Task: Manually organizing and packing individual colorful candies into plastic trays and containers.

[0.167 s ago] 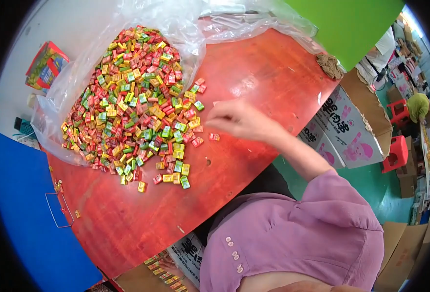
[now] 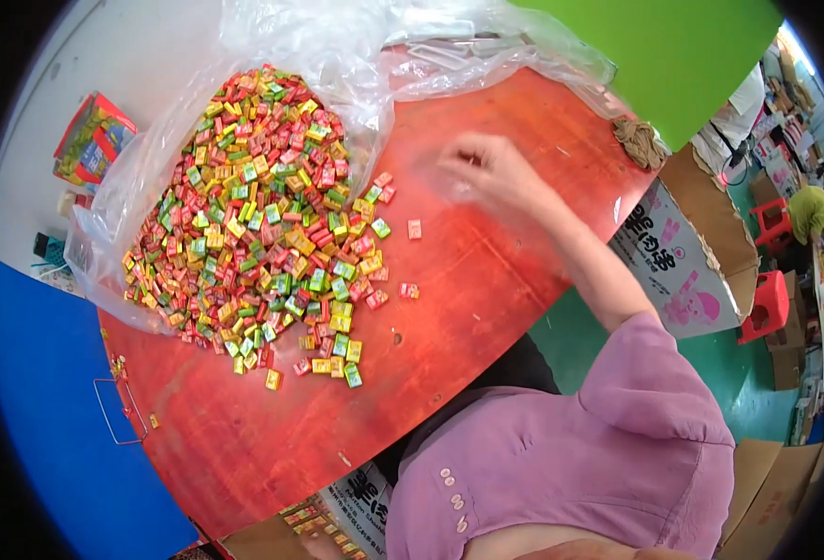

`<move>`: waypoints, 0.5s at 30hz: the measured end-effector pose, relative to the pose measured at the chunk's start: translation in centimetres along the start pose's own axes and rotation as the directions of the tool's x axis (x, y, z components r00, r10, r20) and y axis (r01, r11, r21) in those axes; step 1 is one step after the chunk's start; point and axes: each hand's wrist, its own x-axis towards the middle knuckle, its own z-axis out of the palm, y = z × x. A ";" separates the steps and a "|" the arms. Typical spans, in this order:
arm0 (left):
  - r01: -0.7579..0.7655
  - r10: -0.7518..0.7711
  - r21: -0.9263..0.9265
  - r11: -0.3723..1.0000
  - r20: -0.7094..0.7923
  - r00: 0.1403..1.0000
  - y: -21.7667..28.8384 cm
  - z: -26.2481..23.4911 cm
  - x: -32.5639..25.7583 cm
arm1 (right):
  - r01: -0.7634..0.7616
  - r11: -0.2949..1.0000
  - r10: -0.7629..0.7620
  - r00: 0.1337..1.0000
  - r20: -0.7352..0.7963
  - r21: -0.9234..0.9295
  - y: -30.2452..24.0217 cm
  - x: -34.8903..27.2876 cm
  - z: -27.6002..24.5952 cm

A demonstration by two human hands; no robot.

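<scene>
A large heap of small wrapped sweets (image 2: 263, 224) in red, yellow, green and orange spills from a clear plastic bag (image 2: 197, 103) onto a red table. My right hand (image 2: 488, 173) hovers over the table to the right of the heap, its fingers bent and smeared by motion. I cannot make out anything in it. Two loose pieces lie between the hand and the heap, one a pale pink piece (image 2: 415, 229). Part of my left hand (image 2: 320, 546) shows at the lower edge, beside rows of small packets (image 2: 337, 537) at a carton; its fingers are mostly hidden.
The red table (image 2: 244, 448) slants across the view. At the far right lies a crumpled brown cloth (image 2: 638, 142). Printed cartons (image 2: 664, 261) and red stools (image 2: 765, 308) stand beyond the right edge. A colourful package (image 2: 95, 140) sits at the left. Another person (image 2: 809, 213) works far right.
My right hand has moved up and to the right, away from the heap. The pale pink piece it partly covered now shows. My left hand shows more at the lower edge.
</scene>
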 end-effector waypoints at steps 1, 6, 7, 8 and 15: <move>-0.016 0.016 0.000 1.000 0.045 0.999 2.3 0.1 -1.6 | -0.025 0.993 0.019 0.999 -0.046 -0.118 3.3 1.3 -1.3; 0.049 -0.128 -0.268 0.962 -0.286 0.950 17.7 -12.1 -10.6 | -0.140 0.923 0.062 0.973 -0.222 -0.357 11.0 10.4 -8.9; 0.042 -0.124 -0.271 0.962 -0.294 0.948 20.3 -13.6 -11.7 | -0.175 0.909 0.077 0.963 -0.259 -0.377 12.3 12.0 -10.0; -0.021 -0.108 -0.297 0.955 -0.411 0.905 22.6 -14.8 -12.5 | -0.176 0.910 0.076 0.961 -0.265 -0.376 13.3 13.3 -10.9; -0.674 0.574 -0.472 0.569 -0.360 0.736 45.3 -19.1 -19.1 | -0.251 0.768 0.114 0.959 -0.260 -0.589 20.0 20.9 -12.7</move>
